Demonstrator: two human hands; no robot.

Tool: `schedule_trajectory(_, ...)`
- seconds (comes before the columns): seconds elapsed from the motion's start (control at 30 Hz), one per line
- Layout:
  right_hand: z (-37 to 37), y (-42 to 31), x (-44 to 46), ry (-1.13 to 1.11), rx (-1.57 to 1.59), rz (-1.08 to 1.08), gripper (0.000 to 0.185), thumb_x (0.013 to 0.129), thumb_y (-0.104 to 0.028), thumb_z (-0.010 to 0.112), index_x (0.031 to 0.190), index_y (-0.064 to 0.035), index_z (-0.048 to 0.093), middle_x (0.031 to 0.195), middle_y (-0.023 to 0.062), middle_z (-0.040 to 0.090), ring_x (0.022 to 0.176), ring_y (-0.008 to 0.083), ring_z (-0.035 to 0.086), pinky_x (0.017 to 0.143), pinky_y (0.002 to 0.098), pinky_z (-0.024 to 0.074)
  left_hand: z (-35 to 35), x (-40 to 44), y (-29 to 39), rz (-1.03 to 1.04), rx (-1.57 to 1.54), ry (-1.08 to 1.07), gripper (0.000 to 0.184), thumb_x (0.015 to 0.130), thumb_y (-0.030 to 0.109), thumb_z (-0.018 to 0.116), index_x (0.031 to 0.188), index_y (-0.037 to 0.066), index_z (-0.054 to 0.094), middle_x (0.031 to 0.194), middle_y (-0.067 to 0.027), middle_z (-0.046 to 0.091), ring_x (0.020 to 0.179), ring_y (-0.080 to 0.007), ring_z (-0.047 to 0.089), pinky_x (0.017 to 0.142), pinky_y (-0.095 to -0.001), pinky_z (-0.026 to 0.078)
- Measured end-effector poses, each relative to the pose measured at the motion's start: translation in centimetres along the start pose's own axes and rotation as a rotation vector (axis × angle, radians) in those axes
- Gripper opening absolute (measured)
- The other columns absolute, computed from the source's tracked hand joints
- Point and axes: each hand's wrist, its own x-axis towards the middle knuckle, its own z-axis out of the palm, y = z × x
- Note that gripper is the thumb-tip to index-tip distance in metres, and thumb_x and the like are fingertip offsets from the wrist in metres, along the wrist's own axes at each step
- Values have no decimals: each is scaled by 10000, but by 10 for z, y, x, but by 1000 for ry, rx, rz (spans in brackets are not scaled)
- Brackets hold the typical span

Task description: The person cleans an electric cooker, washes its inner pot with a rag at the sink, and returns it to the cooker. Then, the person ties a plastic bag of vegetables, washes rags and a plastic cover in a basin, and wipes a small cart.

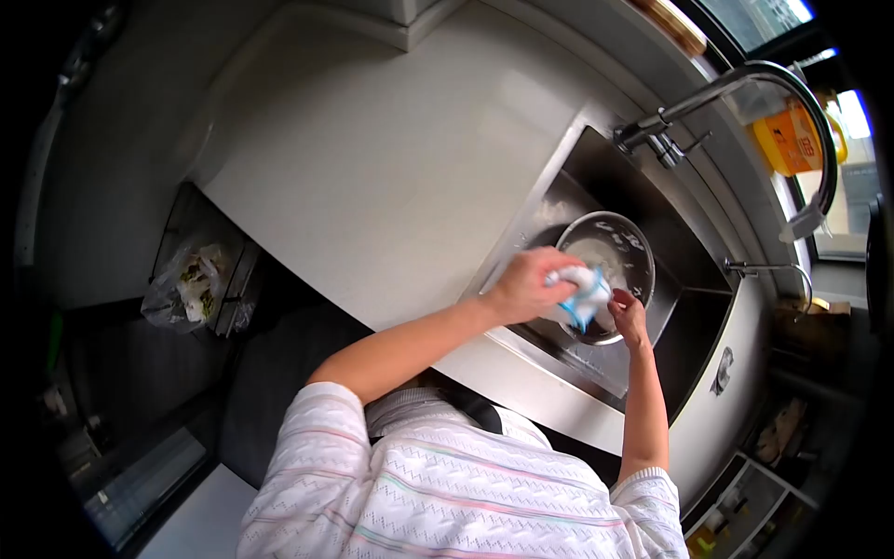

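Observation:
My left hand is closed around a soft white-and-blue thing, blurred, either a cloth or a packet. It is above a round metal bowl that stands in the sink. My right hand is at the bowl's near right side, fingers bent together against the edge of the white-and-blue thing. Inside the bowl there is something whitish and wet, partly hidden by my hands.
The steel sink is set into a pale counter. A tall curved faucet rises behind it, with a smaller tap to the right. A yellow-orange bottle stands by the window. A plastic bag of scraps hangs at left.

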Motion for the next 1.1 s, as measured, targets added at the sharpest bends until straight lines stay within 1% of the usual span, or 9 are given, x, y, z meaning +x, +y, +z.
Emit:
schedule_trajectory(0.13, -9, -21, -32, 79, 53, 56, 375, 798, -138, 580, 1152, -22, 539, 1074, 148, 601, 933, 227, 602, 789, 311, 473, -85, -18, 22, -40, -66, 326, 258, 801, 44, 612, 1058, 18, 598, 937, -20, 612, 841, -82, 549, 740, -227, 466)
schedule_trajectory(0.23, -3, -3, -37, 92, 75, 85, 404, 777, -147, 595, 1156, -23, 532, 1070, 179, 597, 954, 252, 597, 807, 322, 472, -130, -27, 0, 69, 624, 508, 297, 723, 68, 634, 1020, 80, 627, 951, -110, 582, 897, -246, 556, 787, -331, 459)
schedule_trajectory(0.33, 14, 6, -35, 42, 8, 122, 411, 769, -155, 602, 1155, -32, 535, 1031, 186, 610, 928, 248, 608, 800, 316, 475, -116, -34, -23, 158, 985, 435, 306, 692, 84, 629, 996, 116, 636, 969, -116, 558, 905, -297, 525, 798, -372, 445)
schedule_trajectory(0.57, 1, -12, -33, -162, 393, 245, 405, 839, -189, 556, 1200, -18, 488, 946, 85, 610, 830, 155, 603, 644, 269, 492, -60, -31, -17, 94, 496, 188, 280, 678, 66, 636, 955, 102, 644, 922, -120, 568, 868, -293, 538, 770, -357, 448)
schedule_trajectory(0.7, 6, -7, -33, -209, 377, 237, 408, 854, -252, 566, 1180, -13, 506, 971, 75, 608, 838, 158, 605, 662, 265, 485, -19, -13, -6, -376, -105, 21, 266, 782, 78, 616, 1038, 7, 602, 987, -53, 607, 860, -121, 564, 765, -241, 450)
schedule_trajectory(0.83, 1, -24, -37, -247, 612, 248, 404, 870, -243, 533, 1200, -15, 478, 989, 85, 605, 814, 178, 624, 619, 272, 484, 48, 21, -4, -281, -488, -28, 384, 834, 142, 603, 1178, -3, 510, 1019, -53, 593, 907, -98, 550, 815, -243, 450)
schedule_trajectory(0.9, -6, -24, -33, -234, 681, 194, 296, 885, -209, 510, 1118, -28, 511, 958, 70, 602, 807, 172, 630, 569, 260, 488, 80, 26, -10, -142, -410, -40, 434, 802, 170, 629, 1171, -19, 502, 1130, -113, 549, 1007, -175, 534, 867, -275, 431)
schedule_trajectory(0.97, -15, -9, -25, -185, 669, 160, 259, 884, -192, 509, 1083, -26, 521, 944, 56, 602, 791, 152, 633, 544, 224, 485, 86, 18, -14, 128, 242, 156, 518, 683, 193, 669, 1150, 23, 524, 1132, -203, 513, 1071, -325, 500, 929, -361, 398)
schedule_trajectory(1.1, -36, 15, -24, -152, 534, 112, 421, 853, -276, 571, 1196, -48, 485, 989, 50, 611, 778, 125, 618, 556, 227, 478, 34, -23, 1, 119, 248, 287, 352, 691, 118, 631, 1035, 49, 595, 1096, -151, 545, 1030, -299, 523, 900, -358, 422)
